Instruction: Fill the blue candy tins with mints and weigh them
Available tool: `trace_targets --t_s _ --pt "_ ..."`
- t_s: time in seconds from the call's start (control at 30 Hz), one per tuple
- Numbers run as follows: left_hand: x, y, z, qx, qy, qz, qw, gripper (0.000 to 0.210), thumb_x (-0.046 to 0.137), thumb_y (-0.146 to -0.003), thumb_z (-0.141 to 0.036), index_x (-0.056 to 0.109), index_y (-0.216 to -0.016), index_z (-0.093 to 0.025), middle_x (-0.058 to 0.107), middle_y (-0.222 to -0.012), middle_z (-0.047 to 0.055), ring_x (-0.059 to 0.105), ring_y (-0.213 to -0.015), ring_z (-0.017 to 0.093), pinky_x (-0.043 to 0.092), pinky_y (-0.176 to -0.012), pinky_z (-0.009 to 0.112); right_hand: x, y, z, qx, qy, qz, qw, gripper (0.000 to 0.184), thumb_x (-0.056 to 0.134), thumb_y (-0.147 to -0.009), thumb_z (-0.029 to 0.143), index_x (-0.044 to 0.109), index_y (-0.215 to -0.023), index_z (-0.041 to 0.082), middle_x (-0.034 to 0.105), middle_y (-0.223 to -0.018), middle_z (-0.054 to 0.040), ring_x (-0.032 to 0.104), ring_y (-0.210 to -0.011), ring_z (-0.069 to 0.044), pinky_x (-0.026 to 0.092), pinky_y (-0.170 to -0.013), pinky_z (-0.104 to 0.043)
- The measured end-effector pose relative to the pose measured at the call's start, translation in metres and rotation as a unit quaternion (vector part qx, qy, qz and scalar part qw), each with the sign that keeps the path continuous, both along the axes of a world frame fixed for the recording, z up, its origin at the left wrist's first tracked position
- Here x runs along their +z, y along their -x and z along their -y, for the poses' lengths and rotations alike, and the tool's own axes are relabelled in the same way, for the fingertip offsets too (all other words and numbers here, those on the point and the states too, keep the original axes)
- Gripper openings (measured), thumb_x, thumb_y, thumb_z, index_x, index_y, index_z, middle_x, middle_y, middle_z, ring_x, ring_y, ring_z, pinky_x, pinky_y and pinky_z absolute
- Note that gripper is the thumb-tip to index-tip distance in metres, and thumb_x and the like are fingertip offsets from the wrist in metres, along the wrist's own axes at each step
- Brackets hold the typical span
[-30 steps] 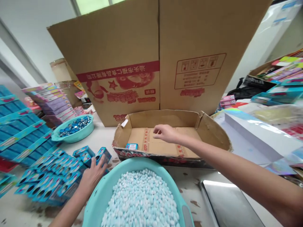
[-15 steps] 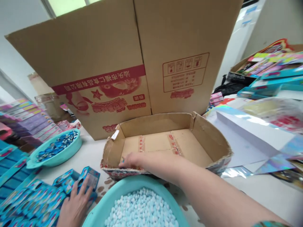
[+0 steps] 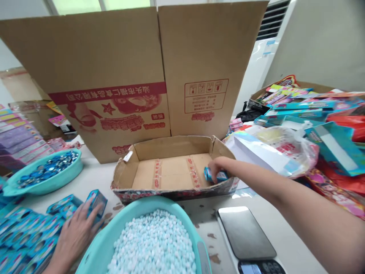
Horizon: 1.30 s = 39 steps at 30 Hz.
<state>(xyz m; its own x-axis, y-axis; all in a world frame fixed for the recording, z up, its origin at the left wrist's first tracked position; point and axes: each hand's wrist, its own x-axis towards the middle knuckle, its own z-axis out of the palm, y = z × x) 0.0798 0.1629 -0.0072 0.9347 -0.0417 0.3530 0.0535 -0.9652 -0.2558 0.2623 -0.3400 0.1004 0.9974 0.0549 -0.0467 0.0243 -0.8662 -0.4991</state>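
My right hand (image 3: pixel 218 167) is inside a shallow cardboard tray (image 3: pixel 173 182), at its right front corner, with fingers closed round a small blue box (image 3: pixel 207 174). The box lies low against the tray floor, partly covered by the fingers. At the lower left, my left hand (image 3: pixel 78 228) has its fingers over another small blue box (image 3: pixel 98 201) and grips its side; the thumb is hidden. Rows of similar blue boxes (image 3: pixel 31 232) with round windows stand beside that hand. Between the hands, a turquoise basin (image 3: pixel 159 201) holds many pale blue and white tablets (image 3: pixel 154 243).
A large cardboard carton (image 3: pixel 114 57) stands upright behind the tray. To the left is a turquoise bowl (image 3: pixel 76 163) of shiny blue pieces. A digital scale (image 3: pixel 246 232) lies at front right. Plastic bags (image 3: pixel 288 144) and flat packaging (image 3: pixel 336 148) pile up at right.
My right hand has moved from the tray's left front corner to its right front corner, where a blue box now shows. My left hand stays at its box. The view has shifted, revealing the scale.
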Motion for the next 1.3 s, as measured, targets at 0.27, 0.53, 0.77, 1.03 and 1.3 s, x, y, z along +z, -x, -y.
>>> trace_targets --t_s 0.27,0.53,0.77,1.03,1.3 --pt "0.06 0.039 0.054 -0.056 0.198 0.12 0.971 0.035 0.04 -0.091 -0.039 0.059 -0.109 -0.016 0.063 -0.112 0.012 0.057 -0.108 0.024 0.042 -0.098 0.038 0.001 0.088 0.009 0.185 -0.472 -0.11 0.855 0.058 0.075 -0.059 0.044 0.061 -0.109 0.016 0.068 -0.101 -0.0065 0.065 -0.092 -0.025 0.051 -0.078 -0.034" --pt "0.006 0.044 0.172 0.016 0.23 -0.243 0.942 0.058 0.039 -0.086 -0.058 0.049 -0.129 -0.02 0.043 -0.136 0.018 0.041 -0.124 0.036 0.035 -0.097 0.052 -0.063 0.219 -0.059 0.261 -0.593 -0.19 0.737 0.078 0.087 -0.052 0.029 0.052 -0.121 0.023 0.063 -0.114 -0.0065 0.06 -0.105 -0.028 0.048 -0.092 -0.04" --pt "0.015 0.068 0.243 -0.012 0.272 -0.285 0.919 0.058 0.041 -0.081 -0.064 0.048 -0.125 -0.026 0.048 -0.123 0.012 0.047 -0.113 0.034 0.041 -0.089 0.049 -0.064 0.232 -0.071 0.21 -0.625 -0.18 0.73 0.069 0.084 -0.059 0.034 0.051 -0.119 0.024 0.063 -0.11 -0.0053 0.061 -0.101 -0.026 0.05 -0.087 -0.039" --pt "0.023 0.105 0.235 -0.096 0.288 -0.253 0.919 0.028 0.049 -0.082 -0.046 0.059 -0.099 -0.026 0.058 -0.099 0.006 0.057 -0.091 0.025 0.043 -0.082 0.037 -0.057 0.227 -0.076 0.116 -0.707 -0.149 0.682 0.069 0.085 -0.048 0.056 0.057 -0.101 0.021 0.066 -0.097 -0.006 0.064 -0.089 -0.026 0.053 -0.08 -0.04" --pt "0.026 0.102 0.193 0.028 0.452 -0.18 0.873 0.019 0.05 -0.078 -0.037 0.061 -0.082 -0.021 0.06 -0.07 0.004 0.058 -0.066 0.019 0.043 -0.06 0.028 -0.066 0.233 -0.103 0.118 -0.61 -0.088 0.779 0.042 0.08 -0.064 0.041 0.058 -0.094 0.021 0.066 -0.089 -0.001 0.061 -0.081 -0.019 0.05 -0.076 -0.032"
